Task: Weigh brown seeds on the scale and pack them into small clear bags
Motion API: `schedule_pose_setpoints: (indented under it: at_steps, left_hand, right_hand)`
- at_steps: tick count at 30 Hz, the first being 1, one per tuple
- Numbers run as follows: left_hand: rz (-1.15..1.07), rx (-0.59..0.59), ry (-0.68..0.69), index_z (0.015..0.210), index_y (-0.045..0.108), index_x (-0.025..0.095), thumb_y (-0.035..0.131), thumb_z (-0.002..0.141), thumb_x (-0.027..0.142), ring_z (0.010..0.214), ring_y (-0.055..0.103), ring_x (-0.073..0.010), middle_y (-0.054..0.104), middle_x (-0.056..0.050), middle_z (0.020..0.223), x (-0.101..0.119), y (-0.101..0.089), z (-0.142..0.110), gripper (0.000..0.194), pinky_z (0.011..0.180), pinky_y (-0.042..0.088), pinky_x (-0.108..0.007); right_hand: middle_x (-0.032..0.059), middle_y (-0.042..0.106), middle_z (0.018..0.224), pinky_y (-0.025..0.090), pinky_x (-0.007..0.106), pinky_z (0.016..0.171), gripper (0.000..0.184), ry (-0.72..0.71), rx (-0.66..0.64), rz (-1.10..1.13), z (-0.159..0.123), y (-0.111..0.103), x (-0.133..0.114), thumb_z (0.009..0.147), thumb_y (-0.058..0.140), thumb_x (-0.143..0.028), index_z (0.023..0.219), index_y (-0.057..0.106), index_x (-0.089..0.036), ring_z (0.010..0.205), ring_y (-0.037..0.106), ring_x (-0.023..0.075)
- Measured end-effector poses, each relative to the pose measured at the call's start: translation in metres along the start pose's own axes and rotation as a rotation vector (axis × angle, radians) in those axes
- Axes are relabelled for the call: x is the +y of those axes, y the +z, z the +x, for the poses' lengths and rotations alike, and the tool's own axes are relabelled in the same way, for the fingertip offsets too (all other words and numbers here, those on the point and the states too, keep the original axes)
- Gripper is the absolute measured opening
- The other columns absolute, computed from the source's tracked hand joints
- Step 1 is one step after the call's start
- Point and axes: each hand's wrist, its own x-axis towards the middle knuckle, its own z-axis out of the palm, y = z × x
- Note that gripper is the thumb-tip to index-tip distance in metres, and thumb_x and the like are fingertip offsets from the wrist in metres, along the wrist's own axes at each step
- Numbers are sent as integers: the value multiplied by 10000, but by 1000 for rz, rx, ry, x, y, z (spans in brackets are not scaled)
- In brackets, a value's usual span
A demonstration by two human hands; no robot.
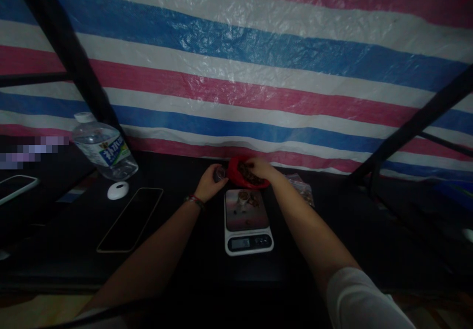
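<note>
A white kitchen scale (pixel 248 220) sits on the dark table (pixel 185 260), with a small cup of something on its platform (pixel 244 198). Behind it lies a red bag (pixel 236 174) holding dark brown pieces. My right hand (pixel 260 167) reaches into the red bag with its fingers bent over the pieces. My left hand (pixel 210 181) is closed around a small dark round object (pixel 219 173) just left of the bag. A red band is on my left wrist.
A clear water bottle (pixel 103 147) lies tilted at the left, a small white round object (pixel 118 190) below it. A dark phone (pixel 131 218) lies flat nearby, another device (pixel 15 186) at far left. A clear plastic bag (pixel 303 186) is right of the scale. Striped tarp behind.
</note>
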Motion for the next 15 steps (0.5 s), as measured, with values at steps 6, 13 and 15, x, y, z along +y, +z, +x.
schedule_pose_setpoints:
  at_steps: [6, 13, 15]
  left_hand:
    - [-121, -59, -34, 1249, 467, 162, 687, 714, 368, 1012, 586, -233, 596, -93, 1090, -8, 4, -1, 614, 920, 452, -406]
    - [-187, -119, -41, 1332, 399, 179, 749, 659, 421, 1130, 531, -276, 542, -112, 1219, -6, 5, -3, 796, 992, 408, -440]
    - [-215, -142, -32, 1341, 386, 171, 760, 647, 427, 1141, 524, -285, 535, -122, 1232, -4, 5, -3, 829, 993, 405, -448]
  right_hand:
    - [67, 690, 1100, 463, 255, 846, 490, -62, -143, 40, 3, 23, 9, 622, 638, -56, 1093, 686, -184, 968, 639, 204]
    - [45, 708, 1011, 462, 233, 787, 318, -113, -118, -66, 6, 23, 3, 709, 598, -88, 982, 719, -194, 889, 645, 176]
    - [49, 702, 1037, 464, 235, 791, 318, -115, -103, -71, 4, 25, 3, 725, 597, -103, 1007, 710, -198, 903, 643, 178]
